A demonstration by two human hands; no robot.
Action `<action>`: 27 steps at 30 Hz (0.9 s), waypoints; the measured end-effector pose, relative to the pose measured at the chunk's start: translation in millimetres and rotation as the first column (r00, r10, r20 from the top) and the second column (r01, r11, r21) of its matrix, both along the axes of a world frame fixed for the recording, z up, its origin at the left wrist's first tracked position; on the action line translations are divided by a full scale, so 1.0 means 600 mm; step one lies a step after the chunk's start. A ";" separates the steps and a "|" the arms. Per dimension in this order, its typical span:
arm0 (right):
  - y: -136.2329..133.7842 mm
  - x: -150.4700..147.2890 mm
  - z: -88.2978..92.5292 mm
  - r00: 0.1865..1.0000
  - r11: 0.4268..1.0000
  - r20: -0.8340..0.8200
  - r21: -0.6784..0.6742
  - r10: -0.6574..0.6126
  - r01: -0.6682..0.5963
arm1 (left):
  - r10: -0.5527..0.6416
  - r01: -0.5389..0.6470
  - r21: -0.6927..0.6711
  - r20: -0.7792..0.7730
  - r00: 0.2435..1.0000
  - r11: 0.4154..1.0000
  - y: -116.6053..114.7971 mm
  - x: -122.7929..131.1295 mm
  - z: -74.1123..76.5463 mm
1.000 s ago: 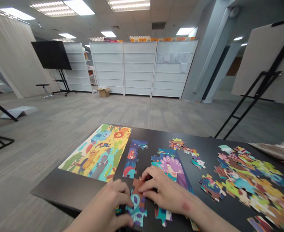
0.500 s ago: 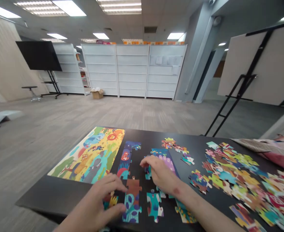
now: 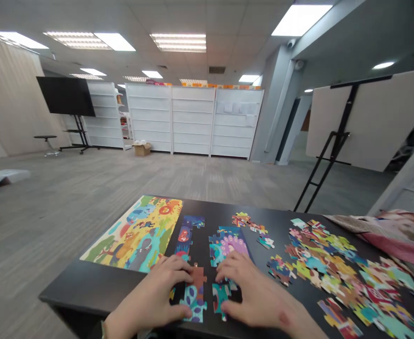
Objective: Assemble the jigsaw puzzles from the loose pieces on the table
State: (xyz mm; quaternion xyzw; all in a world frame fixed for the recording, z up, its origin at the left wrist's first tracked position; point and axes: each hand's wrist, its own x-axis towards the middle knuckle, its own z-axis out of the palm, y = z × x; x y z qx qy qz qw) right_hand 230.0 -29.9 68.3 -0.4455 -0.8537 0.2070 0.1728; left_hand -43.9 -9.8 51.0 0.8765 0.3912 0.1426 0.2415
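My left hand (image 3: 166, 292) rests at the left side of a joined brown and teal jigsaw strip (image 3: 196, 296). Its fingers are spread, with fingertips near the strip's top and the thumb at its lower left edge. Across a narrow gap, my right hand (image 3: 245, 287) arches over a teal jigsaw piece (image 3: 219, 296), thumb and fingers apart, the thumb touching its right side. Its palm and fingers partly cover the joined purple and blue section (image 3: 235, 242). A dark blue and red strip (image 3: 185, 235) lies just beyond my left fingers.
A colourful animal picture sheet (image 3: 141, 230) lies on the left of the black table (image 3: 83, 287). Loose jigsaw pieces (image 3: 334, 268) spread over the right side, with a small cluster (image 3: 281, 269) nearer the middle. Crumpled cloth (image 3: 383, 230) lies at the right edge.
My right hand has drawn back toward me from the purple section to the teal piece. My left hand has shifted slightly right, closer against the brown and teal strip. The view has tilted up.
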 end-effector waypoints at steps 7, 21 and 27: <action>-0.066 -0.017 -0.022 0.991 0.977 -0.036 -0.174 -0.129 0.121 | 0.003 -0.004 0.029 0.064 0.998 1.000 -0.006 0.002 -0.009; -0.050 -0.029 -0.034 0.996 0.990 -0.042 -0.120 -0.083 0.077 | -0.001 -0.001 0.029 0.057 0.998 1.000 -0.005 0.005 -0.014; -0.049 -0.031 -0.039 0.994 0.989 -0.060 -0.124 -0.093 0.085 | -0.018 0.016 0.028 0.099 0.995 0.999 -0.004 0.007 -0.012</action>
